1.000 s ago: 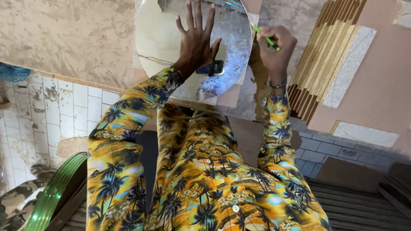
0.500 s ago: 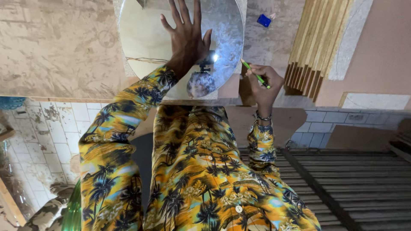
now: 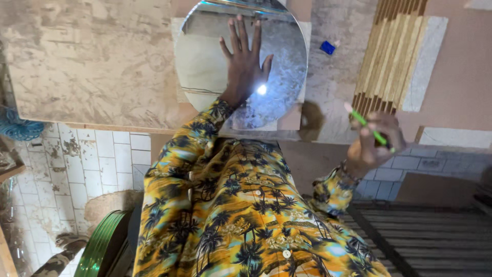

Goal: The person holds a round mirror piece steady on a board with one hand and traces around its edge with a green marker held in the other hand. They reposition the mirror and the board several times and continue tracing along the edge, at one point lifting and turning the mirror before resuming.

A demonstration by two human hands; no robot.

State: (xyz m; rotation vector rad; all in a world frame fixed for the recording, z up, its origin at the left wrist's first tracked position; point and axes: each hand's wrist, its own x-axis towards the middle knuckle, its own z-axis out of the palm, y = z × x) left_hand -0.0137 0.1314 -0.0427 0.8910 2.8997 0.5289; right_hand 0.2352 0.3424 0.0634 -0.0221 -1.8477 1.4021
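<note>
The left hand (image 3: 245, 64) lies flat on the round mirror (image 3: 205, 61), fingers spread wide, arm outstretched. The right hand (image 3: 371, 143), raised beside the tabletop (image 3: 92, 61), pinches a green pencil (image 3: 368, 124).

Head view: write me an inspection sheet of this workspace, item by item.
Surface: worn, stained board top, with a pale sheet under the mirror.
Job's things: round mirror lying flat; green pen-like tool.
Clutter: small blue object; stack of wooden strips; pale slab.
Grippers: left hand spread flat on the mirror; right hand, blurred, lifted off the surface, holding the green tool.
Cables: blue coiled cord at the left edge.
Surroundings: white tiled floor; green hoops leaning low left; dark slatted panel low right.
</note>
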